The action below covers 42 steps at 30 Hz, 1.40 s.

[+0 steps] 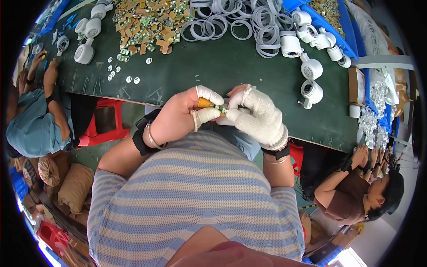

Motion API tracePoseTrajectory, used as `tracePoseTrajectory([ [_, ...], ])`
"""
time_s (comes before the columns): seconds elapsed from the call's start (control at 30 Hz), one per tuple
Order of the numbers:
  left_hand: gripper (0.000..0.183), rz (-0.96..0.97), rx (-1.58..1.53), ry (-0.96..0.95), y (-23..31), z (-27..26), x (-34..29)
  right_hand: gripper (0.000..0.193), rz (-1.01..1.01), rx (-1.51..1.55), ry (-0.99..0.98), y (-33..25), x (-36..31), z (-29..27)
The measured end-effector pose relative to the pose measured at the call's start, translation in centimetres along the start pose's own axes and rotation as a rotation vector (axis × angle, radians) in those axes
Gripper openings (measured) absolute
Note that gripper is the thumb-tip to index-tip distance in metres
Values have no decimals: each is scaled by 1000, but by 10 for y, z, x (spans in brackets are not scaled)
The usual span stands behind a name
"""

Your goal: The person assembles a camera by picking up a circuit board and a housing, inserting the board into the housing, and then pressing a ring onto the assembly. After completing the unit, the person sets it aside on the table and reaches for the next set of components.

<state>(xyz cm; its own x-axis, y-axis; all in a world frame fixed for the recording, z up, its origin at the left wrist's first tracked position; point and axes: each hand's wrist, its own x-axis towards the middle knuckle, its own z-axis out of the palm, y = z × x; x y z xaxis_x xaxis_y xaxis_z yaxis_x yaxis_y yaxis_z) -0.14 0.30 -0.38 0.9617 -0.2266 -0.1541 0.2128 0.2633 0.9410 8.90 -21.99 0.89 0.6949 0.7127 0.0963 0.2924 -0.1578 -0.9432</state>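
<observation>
Over the near edge of the table, my two hands meet in front of my chest. My left hand point(178, 110), with white covers on thumb and forefinger, is closed in a pinch. Between its fingers shows an orange-yellow piece point(204, 103), whose kind I cannot make out. Next to it is a small green circuit board point(221, 109), held at the fingertips of both hands. A white knitted glove covers my right hand point(260, 116), whose thumb and fingers are closed at the board's right end. Fingertips hide part of the board.
Green circuit boards with orange-brown pieces point(149, 24) lie piled at the far left. Beyond my hands are grey rings point(241, 29) and white camera housings point(311, 69). Small white discs point(129, 79) lie left. Co-workers sit either side, near a red stool point(106, 122) and clear plastic parts point(368, 122).
</observation>
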Motion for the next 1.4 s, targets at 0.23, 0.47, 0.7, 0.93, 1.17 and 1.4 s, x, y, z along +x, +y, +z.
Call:
tracePoseTrajectory([
  [0.23, 22, 171, 462, 131, 4, 2, -3, 12, 38, -280, -1, -23, 3, -1],
  [0.47, 21, 147, 359, 118, 1, 1, -4, 10, -26, -111, 31, -15, 6, 4],
  [0.7, 20, 203, 364, 205, 0, 7, -7, 9, -66, -388, 88, -19, 4, 11],
  [0.93, 22, 20, -25, 57, -3, -7, -4, 11, 47, -67, 44, -14, 4, 9],
  [1.17, 21, -71, -46, 5, 5, -8, -2, 10, 21, -33, -72, -5, 8, 0],
  [1.4, 22, -69, 4, 43, 4, -7, -2, 10, -38, -113, 65, -12, 9, 8],
])
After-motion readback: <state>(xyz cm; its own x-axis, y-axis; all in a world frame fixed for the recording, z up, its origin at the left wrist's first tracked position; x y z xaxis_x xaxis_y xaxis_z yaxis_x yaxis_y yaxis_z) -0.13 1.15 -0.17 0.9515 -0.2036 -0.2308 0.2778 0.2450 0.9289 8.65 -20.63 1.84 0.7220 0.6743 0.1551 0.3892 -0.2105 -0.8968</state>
